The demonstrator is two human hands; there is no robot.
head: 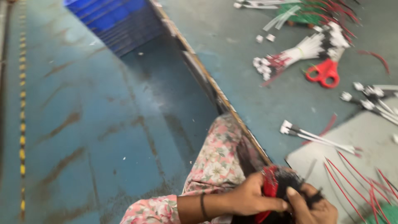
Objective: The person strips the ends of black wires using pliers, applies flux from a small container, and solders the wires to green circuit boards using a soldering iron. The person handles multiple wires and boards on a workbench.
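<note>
Gripping a red-and-black wire bundle (pixel 277 184) at lower right, left hand (pixel 248 196) and right hand (pixel 309 207) both close around it, by the table (pixel 257 91) edge.

Plastic-handled scissors (pixel 323 73), seemingly matt table (pixel 290 99)

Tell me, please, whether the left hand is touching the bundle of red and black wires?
Touching: the head view shows the left hand wrapped around the wire bundle.
</note>
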